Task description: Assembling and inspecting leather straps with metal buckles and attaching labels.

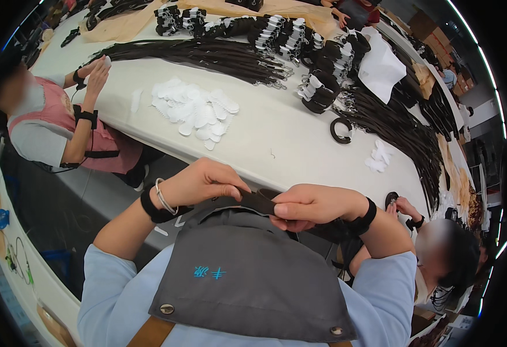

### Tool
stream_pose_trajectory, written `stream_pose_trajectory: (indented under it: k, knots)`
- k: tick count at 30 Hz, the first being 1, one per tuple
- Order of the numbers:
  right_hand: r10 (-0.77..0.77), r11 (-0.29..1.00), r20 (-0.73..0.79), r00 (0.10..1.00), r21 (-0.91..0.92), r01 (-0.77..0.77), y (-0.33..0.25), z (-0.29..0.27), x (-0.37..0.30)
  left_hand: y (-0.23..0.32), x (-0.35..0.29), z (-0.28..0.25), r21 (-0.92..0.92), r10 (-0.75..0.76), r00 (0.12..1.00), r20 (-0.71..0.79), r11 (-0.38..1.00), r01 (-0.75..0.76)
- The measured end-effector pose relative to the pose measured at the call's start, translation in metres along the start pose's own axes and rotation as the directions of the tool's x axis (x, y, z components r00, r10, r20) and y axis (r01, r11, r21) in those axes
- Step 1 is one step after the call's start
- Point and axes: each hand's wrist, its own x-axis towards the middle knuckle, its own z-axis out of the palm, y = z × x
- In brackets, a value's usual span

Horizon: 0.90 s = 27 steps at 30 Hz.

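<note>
A dark brown belt (257,202) is stretched between my two hands, just above the top of my grey apron and close to the table's near edge. My left hand (210,180) is closed, pinching the belt between thumb and fingers. On the other side, my right hand (317,203) grips it with the thumb pressed on top. A curved part of the belt rises between the hands. The rest of its length is hidden behind my hands and the apron.
The white table (253,139) carries a pile of white slips (193,110), a smaller white pile (379,156), long dark belts (190,55), coiled belts with white tags (276,34) and one lone coil (341,130). Co-workers sit close at left (51,127) and right (438,260).
</note>
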Motion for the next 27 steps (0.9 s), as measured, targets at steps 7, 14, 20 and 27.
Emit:
stream_pose_trajectory:
  k: [7,14,20,27]
  knots:
    - [-0.435,0.319,-0.062,0.898,0.922,0.219,-0.006,0.0,-0.001,-0.03,0.019,0.029,-0.683,-0.094,0.99,-0.109,0.73,-0.006]
    - [-0.609,0.172,-0.402,0.683,0.775,0.609,-0.021,-0.014,0.008,-0.037,0.028,0.044,-0.095,0.007,0.967,-0.255,0.995,-0.033]
    - [-0.715,0.372,-0.421,0.558,0.448,0.813,-0.02,-0.036,0.012,-0.031,0.037,0.046,-0.063,-0.217,0.966,-0.143,0.976,0.21]
    - [-0.738,0.319,-0.491,0.464,0.352,0.88,-0.031,-0.043,0.011,-0.045,0.057,0.053,-0.175,-0.015,0.986,-0.167,0.984,-0.015]
